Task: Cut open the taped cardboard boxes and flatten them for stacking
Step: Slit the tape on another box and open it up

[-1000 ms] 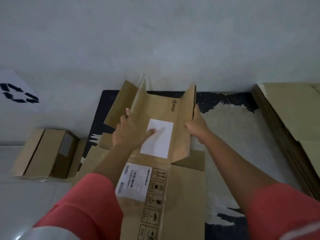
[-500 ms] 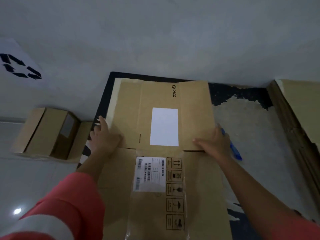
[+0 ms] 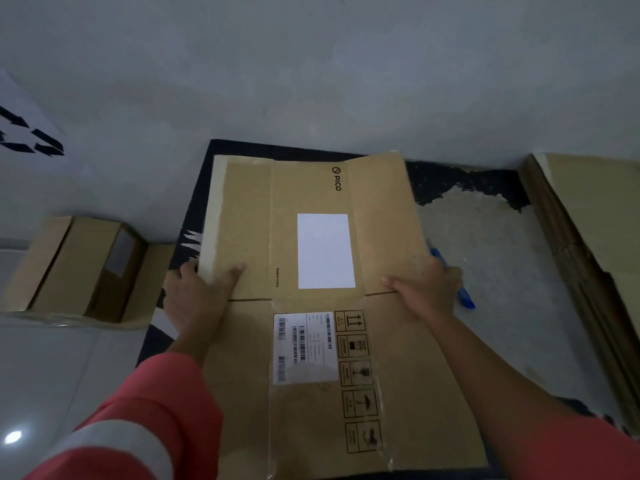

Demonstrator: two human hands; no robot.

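Already pressed flat, the flattened cardboard box [image 3: 381,237] lies on a dark, worn mat [image 3: 450,178] on the floor, its near end cut off by the frame. At right, a cardboard stack [image 3: 588,237] runs out of view. A smaller taped box [image 3: 79,265] sits at left. The left hand [image 3: 197,296] and right hand [image 3: 427,289] grip the flattened box's side edges, thumbs on top and fingers curled underneath, mostly hidden. A blue tool [image 3: 464,296] peeks out past the right hand, its type unclear.

Brown box [image 3: 381,220], white blank label [image 3: 325,251]; blue tool [image 3: 464,296]; black mat [image 3: 450,178], worn grey; red sleeve [image 3: 156,393], white band.
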